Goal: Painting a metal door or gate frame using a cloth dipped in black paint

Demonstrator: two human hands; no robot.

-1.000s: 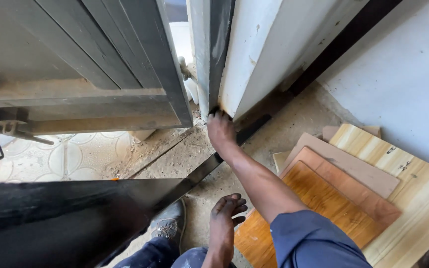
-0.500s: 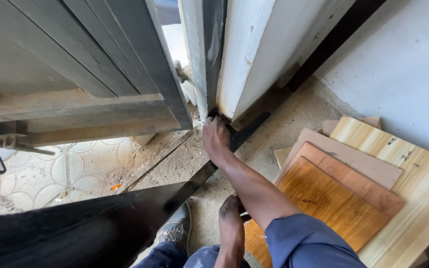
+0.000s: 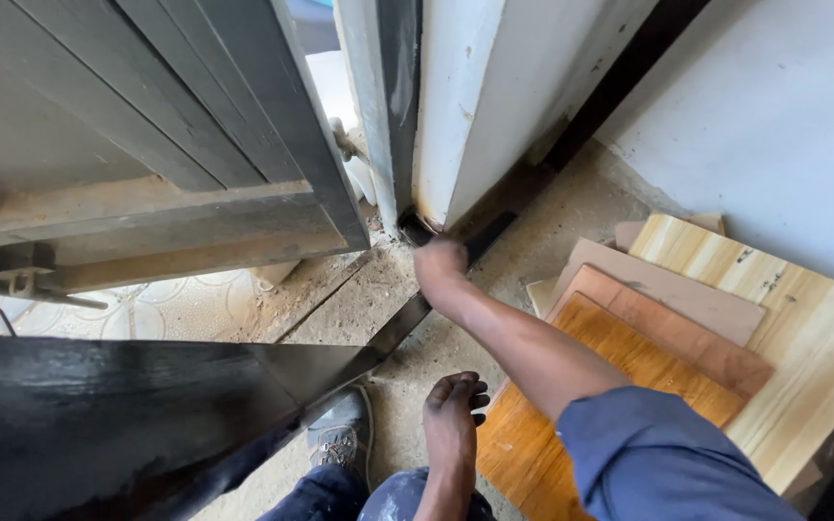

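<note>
Reaching forward, the right hand (image 3: 439, 262) is curled with its fingers closed on the far end of a long black strip (image 3: 393, 328), right at the foot of a white door frame (image 3: 460, 125). The strip runs on a slant across the gritty concrete floor (image 3: 359, 309), from the bottom edge of the frame back toward a broad black board (image 3: 98, 425) that fills the lower left of the view. The left hand (image 3: 454, 410) hangs loose near the person's knee, fingers bent and slightly apart, holding nothing, with its fingertips just above the floor. A grey shoe (image 3: 342, 434) stands on the floor beside it, touching the edge of the black board.

No container shows in the view.

A grey metal door (image 3: 147, 125) stands to the left of the frame, leaving a narrow gap between its edge and the frame. A patterned tile floor (image 3: 147, 309) lies beyond its lower rail. Right of the arm, a fanned stack of wood laminate samples (image 3: 687, 328) lies on the floor near a white wall (image 3: 774, 116), orange, brown and pale striped pieces overlapping. Between the samples and the strip is a narrow band of bare floor, which the right forearm crosses.
</note>
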